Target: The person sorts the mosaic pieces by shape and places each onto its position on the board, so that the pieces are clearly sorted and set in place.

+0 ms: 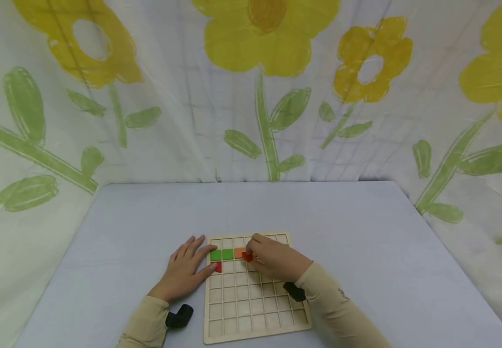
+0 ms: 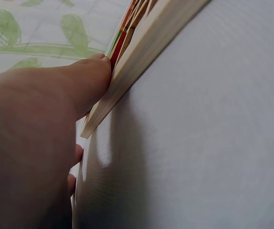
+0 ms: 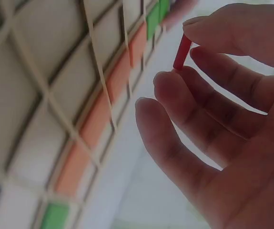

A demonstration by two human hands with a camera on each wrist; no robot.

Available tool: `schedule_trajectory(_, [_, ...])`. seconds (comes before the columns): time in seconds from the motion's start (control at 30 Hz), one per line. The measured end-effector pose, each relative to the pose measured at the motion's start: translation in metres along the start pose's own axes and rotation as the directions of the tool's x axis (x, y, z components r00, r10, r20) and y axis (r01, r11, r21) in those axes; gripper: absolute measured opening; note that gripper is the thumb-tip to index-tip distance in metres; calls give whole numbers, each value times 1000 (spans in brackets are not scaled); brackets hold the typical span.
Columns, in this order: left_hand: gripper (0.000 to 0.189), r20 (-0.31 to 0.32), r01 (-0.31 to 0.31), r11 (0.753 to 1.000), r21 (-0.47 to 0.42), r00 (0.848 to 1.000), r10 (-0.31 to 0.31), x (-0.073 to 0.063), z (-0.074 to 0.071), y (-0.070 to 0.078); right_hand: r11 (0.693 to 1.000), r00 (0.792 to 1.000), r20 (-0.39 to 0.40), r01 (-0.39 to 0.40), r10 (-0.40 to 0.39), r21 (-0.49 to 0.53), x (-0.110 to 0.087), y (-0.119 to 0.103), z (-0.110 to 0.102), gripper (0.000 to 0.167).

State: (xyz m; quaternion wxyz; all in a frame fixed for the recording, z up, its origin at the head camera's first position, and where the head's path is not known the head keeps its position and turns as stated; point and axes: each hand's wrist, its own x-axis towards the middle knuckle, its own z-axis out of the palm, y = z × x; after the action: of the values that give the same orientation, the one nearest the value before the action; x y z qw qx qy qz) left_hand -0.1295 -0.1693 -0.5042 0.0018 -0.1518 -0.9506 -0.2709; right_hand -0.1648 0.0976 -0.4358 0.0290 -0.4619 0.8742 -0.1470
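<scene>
A wooden grid board (image 1: 235, 310) lies on the table. My left hand (image 1: 184, 271) rests at its left edge with fingers spread. The left thumb touches a red tile (image 1: 218, 267) in the leftmost column, also visible by the thumb in the left wrist view. Above the board, my right hand (image 1: 273, 259) pinches another red tile (image 3: 182, 53) between thumb and fingertips. Two green tiles (image 1: 227, 254) begin the row above the placed red one. Several orange tiles (image 3: 70, 168) continue that row, then a green tile (image 3: 55, 217); the right hand partly covers these in the head view.
The board stands on a pale table (image 1: 355, 217) with its raised rim (image 2: 141, 57) above the surface. Behind the table hangs a white curtain (image 1: 168, 145) printed with yellow flowers. Dark straps with small devices (image 1: 180, 316) sit at both wrists.
</scene>
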Motion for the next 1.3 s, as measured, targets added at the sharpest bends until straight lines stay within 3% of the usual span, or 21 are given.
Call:
schedule_trajectory(0.07, [48,-2,-5,1000,-6,1000,5,0,0,0,999,1000,5,25,-25,-29,7,-4,9,11])
schedule_trajectory(0.23, [48,-1,-14,1000,-12,1000,14,1,1,1,999,999,43,-3,5,-35,19,-11,26,8])
schedule_trajectory(0.37, [47,-3,-20,1000,-11,1000,20,2,3,1,999,1000,30,4,-3,-44,23,-12,32,9])
schedule_trajectory(0.7, [47,-2,-25,1000,-15,1000,25,2,-1,2,1000,999,41,11,-10,-28,27,-14,29,10])
schedule_trajectory(1.0, [46,-6,-19,1000,-9,1000,19,1,-1,1,996,999,-16,39,-40,-83,29,-13,33,7])
schedule_trajectory(1.3, [46,-13,-25,1000,-2,1000,25,0,-3,2,996,999,-25,29,-32,-87,34,-14,36,18])
